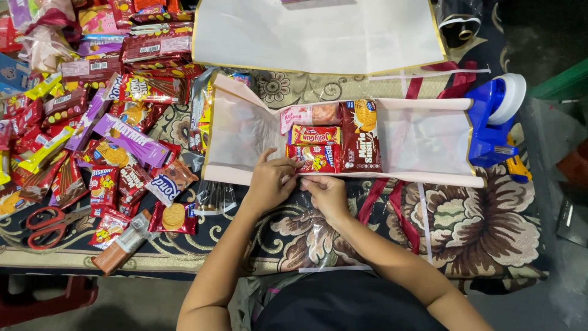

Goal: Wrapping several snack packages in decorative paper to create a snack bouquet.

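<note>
Both hands meet at the near edge of the pale wrapping sheet (422, 141), on the floral tablecloth (484, 227). Left hand (269, 182) pinches that edge with curled fingers beside the red biscuit packet (313, 157); right hand (326, 193) presses fingertips on the same edge, whether clamped or merely resting I cannot tell. Packets lie in a cluster mid-sheet. Judgement: sheet is light, thin, limp, crease-prone; packets light, glossy, likely slippery, contents fragile. Best held at the folded edge. Forearms converge from below, wrists low, palms down. Blue tape dispenser (493, 119) sits right; red scissors (52, 224) left.
</note>
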